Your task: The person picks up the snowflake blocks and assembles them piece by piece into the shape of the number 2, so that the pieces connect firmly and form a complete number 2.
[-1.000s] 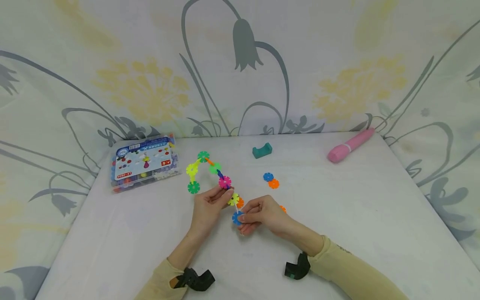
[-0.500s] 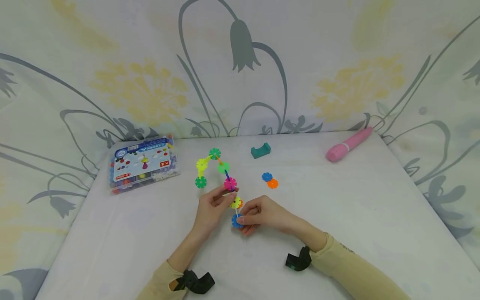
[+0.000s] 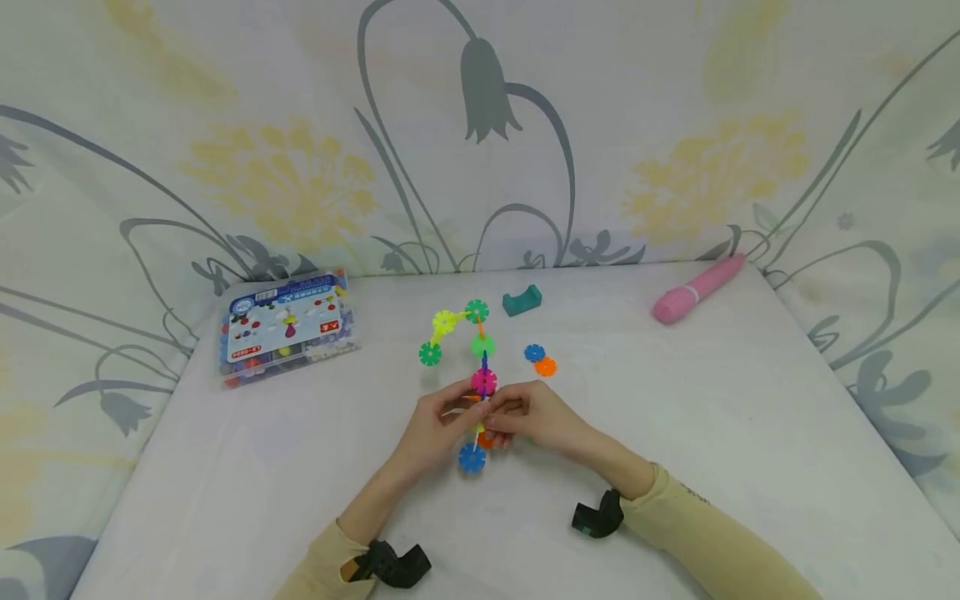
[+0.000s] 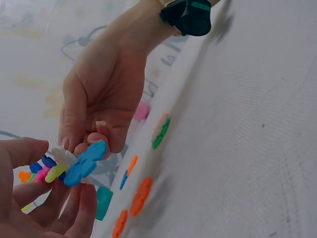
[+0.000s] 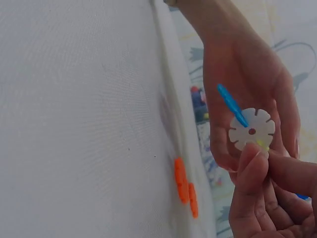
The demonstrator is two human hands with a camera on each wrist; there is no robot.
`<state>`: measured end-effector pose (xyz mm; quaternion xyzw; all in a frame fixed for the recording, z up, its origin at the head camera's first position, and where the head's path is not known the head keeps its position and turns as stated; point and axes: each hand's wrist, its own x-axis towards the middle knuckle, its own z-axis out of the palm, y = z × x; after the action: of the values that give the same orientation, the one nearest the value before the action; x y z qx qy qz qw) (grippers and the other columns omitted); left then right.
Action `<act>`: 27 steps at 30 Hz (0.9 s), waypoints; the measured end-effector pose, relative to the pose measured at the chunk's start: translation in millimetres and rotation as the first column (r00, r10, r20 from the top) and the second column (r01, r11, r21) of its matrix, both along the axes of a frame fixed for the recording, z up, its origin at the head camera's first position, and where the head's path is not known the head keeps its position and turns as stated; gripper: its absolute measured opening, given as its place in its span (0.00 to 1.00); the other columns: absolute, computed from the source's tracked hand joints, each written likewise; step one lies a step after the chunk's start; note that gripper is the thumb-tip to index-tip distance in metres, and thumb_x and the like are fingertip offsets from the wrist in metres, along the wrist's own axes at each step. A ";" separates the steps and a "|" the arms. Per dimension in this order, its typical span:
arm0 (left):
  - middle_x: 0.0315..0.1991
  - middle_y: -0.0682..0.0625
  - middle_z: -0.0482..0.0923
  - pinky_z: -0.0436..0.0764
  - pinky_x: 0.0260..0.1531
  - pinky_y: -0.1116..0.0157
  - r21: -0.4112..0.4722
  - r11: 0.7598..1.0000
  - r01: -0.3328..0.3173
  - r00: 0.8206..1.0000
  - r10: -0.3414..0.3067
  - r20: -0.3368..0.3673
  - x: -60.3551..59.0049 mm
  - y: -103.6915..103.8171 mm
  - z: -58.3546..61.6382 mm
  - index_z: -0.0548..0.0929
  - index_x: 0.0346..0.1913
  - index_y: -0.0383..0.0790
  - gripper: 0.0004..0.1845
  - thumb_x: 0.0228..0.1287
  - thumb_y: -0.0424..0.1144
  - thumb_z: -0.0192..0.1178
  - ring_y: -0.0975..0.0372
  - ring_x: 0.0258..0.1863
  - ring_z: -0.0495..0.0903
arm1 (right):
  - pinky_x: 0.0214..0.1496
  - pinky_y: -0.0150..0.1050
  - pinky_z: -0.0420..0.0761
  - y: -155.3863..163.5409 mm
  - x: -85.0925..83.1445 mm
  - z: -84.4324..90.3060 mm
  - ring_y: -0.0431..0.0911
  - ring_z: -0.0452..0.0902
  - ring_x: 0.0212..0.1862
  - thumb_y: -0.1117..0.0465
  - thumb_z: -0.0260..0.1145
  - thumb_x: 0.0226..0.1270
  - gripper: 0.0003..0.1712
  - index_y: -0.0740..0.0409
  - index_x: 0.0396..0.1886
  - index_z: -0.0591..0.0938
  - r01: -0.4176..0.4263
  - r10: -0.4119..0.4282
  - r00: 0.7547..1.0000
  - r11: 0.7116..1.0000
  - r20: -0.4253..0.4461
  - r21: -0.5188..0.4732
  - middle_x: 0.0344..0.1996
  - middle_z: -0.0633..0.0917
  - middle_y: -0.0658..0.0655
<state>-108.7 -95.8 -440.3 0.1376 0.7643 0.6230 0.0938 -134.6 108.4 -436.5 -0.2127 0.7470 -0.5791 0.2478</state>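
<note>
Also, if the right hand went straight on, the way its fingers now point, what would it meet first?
Probably the left hand: it faces the right hand at the chain, and the two look almost together in the head view. Any gap in depth is hard to judge.

Smooth, matt-looking plastic on these notched discs [image 3: 484, 382] I'm pinching! Now clear, glossy plastic on the case [image 3: 337, 347] at the worktop's [image 3: 247, 450] far left corner; a dull finish on the teal block [image 3: 522, 302] near the far edge; finely textured white cloth [image 3: 697, 400] underneath, matt fabric for my sleeves [image 3: 716, 529].
</note>
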 end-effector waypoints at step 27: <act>0.55 0.36 0.81 0.83 0.50 0.67 0.041 0.995 0.091 0.995 -0.092 0.026 -2.1 -4.8 0.2 0.73 0.69 0.38 0.27 0.69 0.35 0.63 0.48 0.54 0.83 | 0.41 0.39 0.86 17.3 -17.9 16.6 0.52 0.86 0.35 0.57 0.67 0.70 0.13 0.62 0.46 0.85 0.101 -0.096 0.993 0.991 -0.064 0.086 0.34 0.89 0.59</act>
<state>-110.8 -100.6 -440.1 0.1656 0.7431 0.6351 0.1299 -152.5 125.7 -419.9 -0.1814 0.7887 -0.5503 0.2057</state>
